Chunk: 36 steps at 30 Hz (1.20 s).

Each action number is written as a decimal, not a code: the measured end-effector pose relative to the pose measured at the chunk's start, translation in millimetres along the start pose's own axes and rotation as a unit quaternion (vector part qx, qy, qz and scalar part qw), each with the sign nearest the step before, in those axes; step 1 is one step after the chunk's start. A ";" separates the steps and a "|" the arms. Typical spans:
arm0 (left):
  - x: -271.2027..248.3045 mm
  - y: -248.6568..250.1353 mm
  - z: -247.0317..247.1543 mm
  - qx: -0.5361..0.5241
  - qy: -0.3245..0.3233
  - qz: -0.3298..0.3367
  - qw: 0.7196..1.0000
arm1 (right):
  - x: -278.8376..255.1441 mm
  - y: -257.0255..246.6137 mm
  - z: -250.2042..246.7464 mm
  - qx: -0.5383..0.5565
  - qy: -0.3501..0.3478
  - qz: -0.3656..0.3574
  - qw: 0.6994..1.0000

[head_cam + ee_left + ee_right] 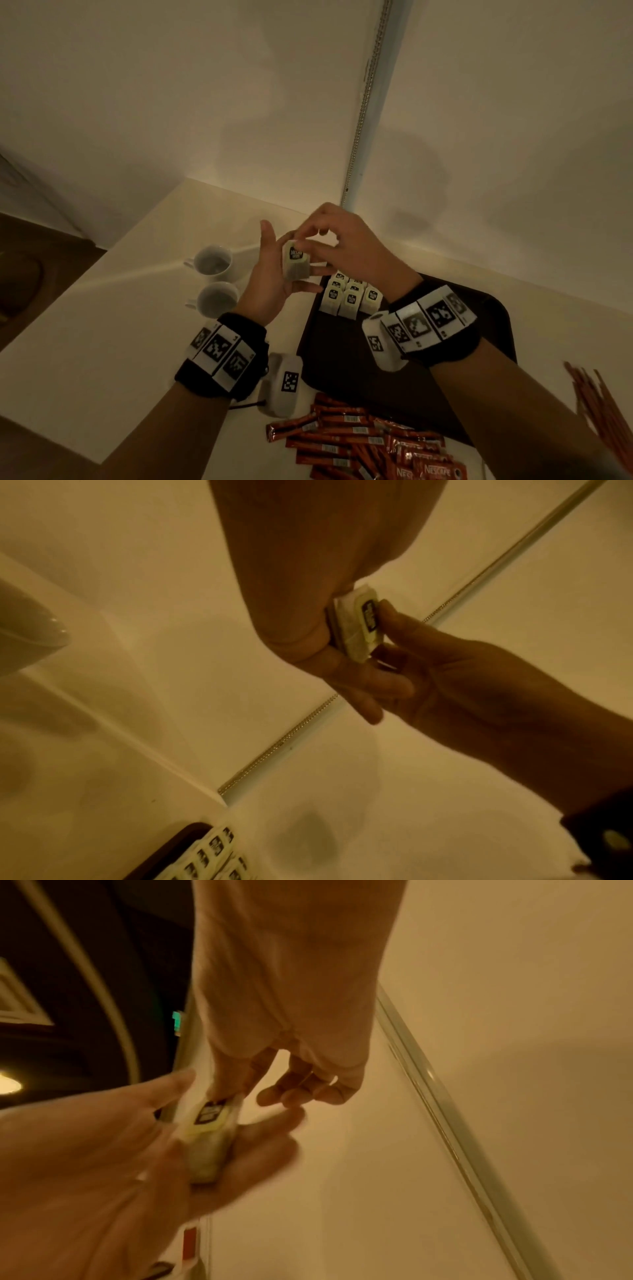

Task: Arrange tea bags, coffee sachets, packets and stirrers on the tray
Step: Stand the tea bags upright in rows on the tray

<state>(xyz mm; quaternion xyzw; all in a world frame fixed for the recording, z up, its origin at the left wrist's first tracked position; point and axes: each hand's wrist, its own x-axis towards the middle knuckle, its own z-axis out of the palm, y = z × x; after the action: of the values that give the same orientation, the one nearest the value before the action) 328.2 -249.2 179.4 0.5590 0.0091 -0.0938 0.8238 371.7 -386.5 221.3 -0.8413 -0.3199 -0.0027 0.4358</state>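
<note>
Cream counter [102,308], dim light. Left hand [270,277] cradles tea bag [296,263] upright beyond tray [342,359], label end up; right hand [342,246] pinches its top, other fingers curled.

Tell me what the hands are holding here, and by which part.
A tea bag lies against the left hand, propped by its fingers; the right hand pinches the bag's top edge with its fingertips.

Likely a hotel room's refreshment corner: a pale bench [102,308] with cups [214,262], tray [342,359] of tea bags [351,299], coffee sachets [342,435].
</note>
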 end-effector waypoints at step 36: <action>-28.2 26.0 24.6 -0.175 -0.008 0.052 0.983 | 5.5 -60.1 -40.4 -0.192 -0.015 0.053 0.980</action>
<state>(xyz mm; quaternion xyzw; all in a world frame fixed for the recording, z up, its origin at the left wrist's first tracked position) 302.6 -258.5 215.9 0.4052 -0.0101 -0.0524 0.9127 354.7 -388.3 291.8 -0.9249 -0.2751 -0.0278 0.2611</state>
